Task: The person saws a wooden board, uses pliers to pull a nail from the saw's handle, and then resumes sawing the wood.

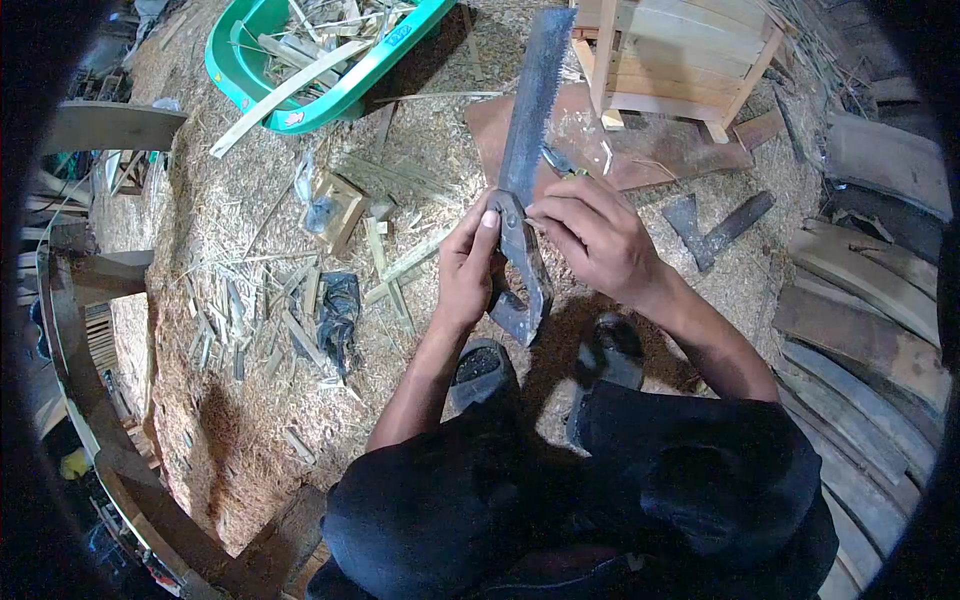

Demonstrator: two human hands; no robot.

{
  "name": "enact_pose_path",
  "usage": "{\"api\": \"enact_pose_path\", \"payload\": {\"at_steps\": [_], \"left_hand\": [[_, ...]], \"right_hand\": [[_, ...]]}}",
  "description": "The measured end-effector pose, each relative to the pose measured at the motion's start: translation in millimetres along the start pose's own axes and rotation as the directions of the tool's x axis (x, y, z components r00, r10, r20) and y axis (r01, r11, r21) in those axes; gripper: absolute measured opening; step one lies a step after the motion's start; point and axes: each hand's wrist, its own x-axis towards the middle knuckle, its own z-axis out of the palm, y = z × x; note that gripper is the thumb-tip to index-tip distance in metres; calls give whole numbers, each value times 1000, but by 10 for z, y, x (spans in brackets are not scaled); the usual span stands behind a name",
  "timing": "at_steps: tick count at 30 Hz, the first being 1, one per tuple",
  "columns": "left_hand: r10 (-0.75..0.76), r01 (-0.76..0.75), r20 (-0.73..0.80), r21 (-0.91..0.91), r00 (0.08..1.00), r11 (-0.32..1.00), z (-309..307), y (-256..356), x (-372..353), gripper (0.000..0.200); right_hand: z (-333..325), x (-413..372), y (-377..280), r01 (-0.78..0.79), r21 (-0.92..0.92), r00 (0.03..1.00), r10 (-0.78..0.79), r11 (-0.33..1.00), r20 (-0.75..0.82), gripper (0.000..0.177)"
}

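Observation:
A hand saw (535, 110) points away from me, its toothed edge on the right and its worn dark handle (522, 265) toward my feet. My left hand (468, 258) grips the handle near the blade joint, thumb on top. Beside that joint, my right hand (600, 235) has its thumb and fingers pinched together, on something small that I cannot make out. Just beyond the right hand, pliers or a similar tool (560, 162) lie on the ground, partly hidden by it.
A green tub (225, 75) of wood scraps stands at the upper left, a wooden box (690, 60) at the upper right. A dark angled piece (715, 232) lies right, curved boards (870, 270) beyond. Wood offcuts and a small wooden block (338, 210) lie left. My sandalled feet are below.

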Motion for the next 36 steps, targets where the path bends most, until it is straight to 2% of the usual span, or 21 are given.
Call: {"api": "enact_pose_path", "payload": {"at_steps": [4, 7, 11, 13, 20, 23, 29, 32, 36], "left_hand": [[-53, 53, -4, -10, 999, 999, 42, 75, -19, 44], [-89, 89, -23, -6, 996, 996, 44, 75, -12, 44], [-146, 145, -59, -32, 987, 989, 111, 131, -49, 44], [-164, 163, -20, -45, 986, 986, 98, 133, -51, 45], [-244, 246, 36, -78, 969, 966, 134, 210, -66, 42], [-222, 229, 83, -92, 972, 969, 81, 155, -58, 41], [-220, 226, 71, -106, 973, 968, 79, 166, -50, 42], [-241, 241, 19, -113, 970, 964, 111, 238, -74, 44], [-189, 191, 25, -92, 982, 977, 69, 188, -73, 46]], "right_hand": [[-24, 15, -3, -34, 3, 999, 34, 999, 39, 20], [4, -9, -29, -35, -9, 995, 34, 999, -97, 21], [7, -8, -27, -17, -22, 986, 14, 1000, -164, 22], [32, -25, -14, -17, -3, 985, 17, 1000, -173, 22], [90, -94, 12, 10, -1, 990, -10, 1000, -142, 25], [120, -120, 28, 34, 3, 990, -33, 999, -138, 26], [117, -107, 20, 121, -34, 984, -124, 992, -129, 26], [98, -93, 44, 153, -45, 983, -157, 987, -91, 26], [62, -71, 68, 162, -34, 986, -163, 986, -32, 24]]}}
